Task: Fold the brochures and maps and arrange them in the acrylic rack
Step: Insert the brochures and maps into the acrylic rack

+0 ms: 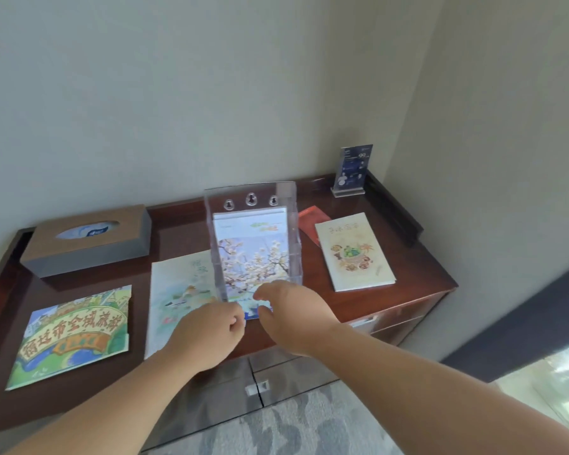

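So the blossom brochure [253, 257] sits in the acrylic rack [252, 238], right ahead of both hands. Left hand [207, 333] grip looks curled shut on nothing I can see, right hand [296, 313] grip loose and open by the rack's front edge. Next up is probably the pale map [178, 290] beside the left hand, which needs folding first

The clear acrylic rack [251, 205] shows a brochure [253, 261] of white blossom against pale blue sky. Left of the rack lie a pastel green-and-cream map [174, 284] and a bright green, yellow and blue cartoon brochure [71, 336] with orange lettering. Right of the rack lie a cream booklet [355, 252] with orange-green drawings and a red leaflet [311, 216]. The tabletop [184, 234] beneath the rack is dark reddish-brown.
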`<state>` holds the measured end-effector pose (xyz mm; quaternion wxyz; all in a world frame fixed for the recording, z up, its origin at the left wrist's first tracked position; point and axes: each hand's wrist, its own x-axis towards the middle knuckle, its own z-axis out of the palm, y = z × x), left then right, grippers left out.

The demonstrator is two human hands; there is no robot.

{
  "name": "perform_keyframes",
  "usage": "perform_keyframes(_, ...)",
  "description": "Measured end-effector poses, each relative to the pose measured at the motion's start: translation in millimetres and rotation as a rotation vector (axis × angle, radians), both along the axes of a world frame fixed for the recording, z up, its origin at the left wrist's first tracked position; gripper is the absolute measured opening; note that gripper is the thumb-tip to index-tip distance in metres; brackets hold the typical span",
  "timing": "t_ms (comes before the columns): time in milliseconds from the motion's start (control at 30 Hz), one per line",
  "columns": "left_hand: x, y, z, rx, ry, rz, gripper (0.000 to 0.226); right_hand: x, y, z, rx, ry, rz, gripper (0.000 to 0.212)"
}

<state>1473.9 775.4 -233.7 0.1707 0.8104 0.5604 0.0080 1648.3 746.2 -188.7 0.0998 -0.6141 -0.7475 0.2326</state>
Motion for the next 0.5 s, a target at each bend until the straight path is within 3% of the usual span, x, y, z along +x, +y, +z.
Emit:
perform_keyframes(267, 123.3, -29.0, 8.9, -0.012, -0.118, -0.116, 0.021, 120.0, -28.0, -0.8, 0.011, -0.011, -0.162, 0.03)
perform_keyframes(500, 185.2, -13.2, 2.4, 0.013, -0.148, -0.173, 0.024, 172.7, -18.7, -21.0, -0.044, -0.038, -0.309, 0.033)
